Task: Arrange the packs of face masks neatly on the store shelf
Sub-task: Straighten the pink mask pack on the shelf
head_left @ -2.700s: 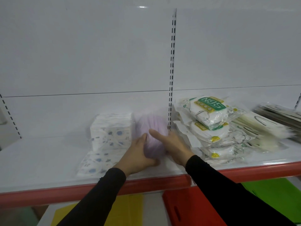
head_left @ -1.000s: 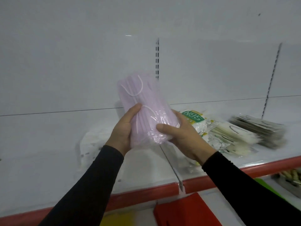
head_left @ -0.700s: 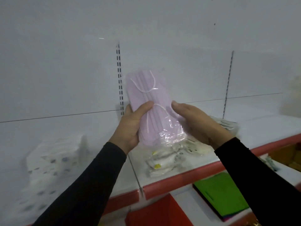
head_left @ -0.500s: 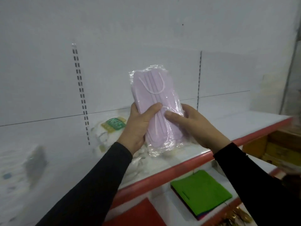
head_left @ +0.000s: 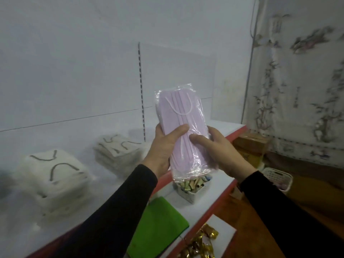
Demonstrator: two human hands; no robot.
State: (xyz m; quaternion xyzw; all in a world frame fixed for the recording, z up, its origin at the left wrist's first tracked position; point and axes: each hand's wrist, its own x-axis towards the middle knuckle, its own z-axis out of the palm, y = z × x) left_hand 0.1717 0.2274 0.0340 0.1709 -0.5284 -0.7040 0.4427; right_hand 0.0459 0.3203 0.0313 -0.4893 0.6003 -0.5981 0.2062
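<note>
Pink mask pack (head_left: 183,131) still gripped by both hands, left (head_left: 163,146), right (head_left: 219,151), view swung right, beige stacks (head_left: 52,175) now left.

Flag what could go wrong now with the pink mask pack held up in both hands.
The pink mask pack is gripped only at its lower half by the left hand and right hand; the slick wrapper might slip. Setting it down carelessly could nudge the white mask stacks out of line.

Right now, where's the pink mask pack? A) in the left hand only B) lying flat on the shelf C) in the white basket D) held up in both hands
D: the pink mask pack is off the shelf, gripped by left hand and right hand.
</note>
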